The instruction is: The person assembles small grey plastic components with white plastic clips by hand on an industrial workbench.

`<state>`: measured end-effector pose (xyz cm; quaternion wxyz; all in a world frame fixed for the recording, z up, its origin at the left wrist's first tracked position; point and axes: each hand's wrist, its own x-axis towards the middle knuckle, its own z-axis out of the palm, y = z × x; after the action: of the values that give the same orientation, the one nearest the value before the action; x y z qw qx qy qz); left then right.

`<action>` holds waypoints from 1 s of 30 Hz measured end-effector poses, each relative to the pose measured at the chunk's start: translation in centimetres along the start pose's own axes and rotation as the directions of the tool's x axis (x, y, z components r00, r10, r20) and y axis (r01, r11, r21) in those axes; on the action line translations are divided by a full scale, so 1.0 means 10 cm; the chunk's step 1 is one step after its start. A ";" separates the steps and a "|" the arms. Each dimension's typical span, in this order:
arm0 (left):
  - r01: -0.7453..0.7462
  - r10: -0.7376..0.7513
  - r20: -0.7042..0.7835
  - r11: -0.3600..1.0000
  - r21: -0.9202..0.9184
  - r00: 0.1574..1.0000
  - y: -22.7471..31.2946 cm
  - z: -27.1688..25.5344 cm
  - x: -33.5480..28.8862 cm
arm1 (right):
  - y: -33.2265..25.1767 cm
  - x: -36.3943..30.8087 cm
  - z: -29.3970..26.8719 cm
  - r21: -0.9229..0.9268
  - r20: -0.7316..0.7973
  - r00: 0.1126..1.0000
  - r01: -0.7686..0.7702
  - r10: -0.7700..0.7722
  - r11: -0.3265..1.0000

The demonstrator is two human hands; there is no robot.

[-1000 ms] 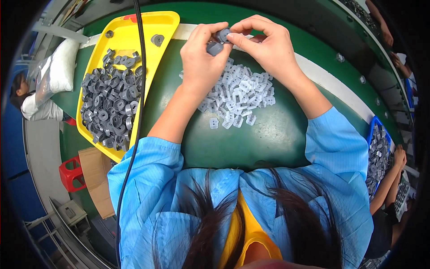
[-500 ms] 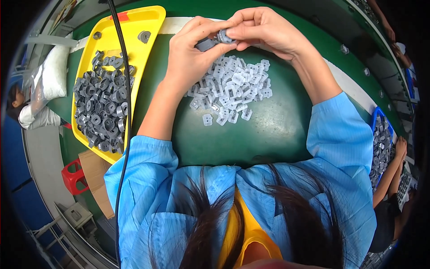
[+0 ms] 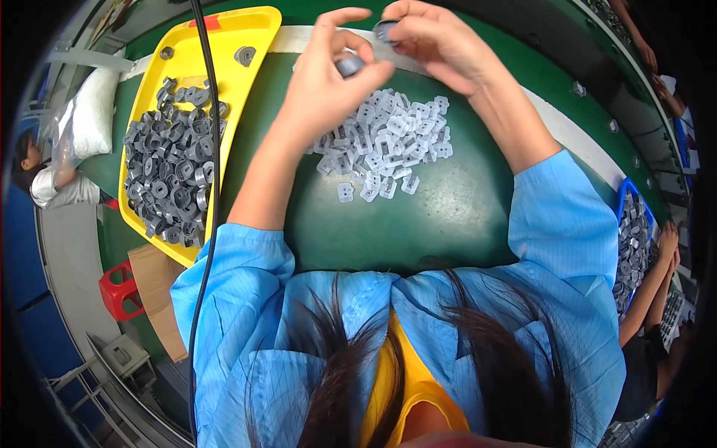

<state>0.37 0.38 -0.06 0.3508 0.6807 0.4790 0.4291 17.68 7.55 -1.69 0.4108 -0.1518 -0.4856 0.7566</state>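
Above the far side of the green table, my left hand (image 3: 317, 93) keeps a small grey round plastic part (image 3: 349, 66) in its curled lower fingers, while its thumb and index finger stand apart. My right hand (image 3: 448, 48), just to the right, is closed on another dark grey round plastic part (image 3: 385, 30), pinched between thumb and fingers. The two hands are apart. Below them lies a pile of small translucent white plastic pieces (image 3: 392, 138) with little holes. A yellow tray (image 3: 250, 71) on the left bears a heap of grey ring-shaped parts (image 3: 175, 168).
A black cable (image 3: 214, 112) hangs across the tray. At right, a co-worker's hands (image 3: 668, 243) are beside a blue bin (image 3: 621, 194) of grey parts. Another person (image 3: 56, 183) is at far left, near a white bag (image 3: 93, 112). A red stool (image 3: 119, 291) and cardboard (image 3: 158, 284) stand lower left.
My hands were together at one grey part and have now separated. The right hand has lifted a dark round part up and away; the left hand's thumb and index finger have spread.
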 end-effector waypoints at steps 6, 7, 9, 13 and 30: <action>0.278 -0.308 -0.050 0.908 -0.312 0.950 -0.25 -0.31 0.14 | -0.02 -0.01 -0.58 -0.556 -0.436 0.889 -0.143 -0.141 0.819; 0.317 -0.349 -0.058 0.900 -0.300 0.935 -0.27 -0.35 0.14 | -0.05 -0.01 -0.56 -0.820 -0.398 0.852 -0.165 -0.341 0.547; 0.282 -0.303 -0.083 0.939 -0.199 0.950 -0.37 -0.38 0.14 | -0.09 -0.01 -0.48 -0.959 -0.277 0.813 -0.205 -0.512 0.194; 0.206 -0.205 -0.093 0.979 0.000 0.974 -0.48 -0.45 0.10 | -0.08 0.03 -0.10 -0.953 0.168 0.975 0.198 -0.145 0.229; -0.121 0.209 -0.195 0.915 0.384 0.958 -0.20 0.07 0.10 | 0.03 -0.05 0.32 -0.714 -0.106 0.975 0.061 -0.194 0.697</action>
<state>0.45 1.89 -1.88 0.1207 0.7176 0.5292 0.4363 15.82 5.14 -0.52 0.4134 -0.3282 -0.7099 0.4663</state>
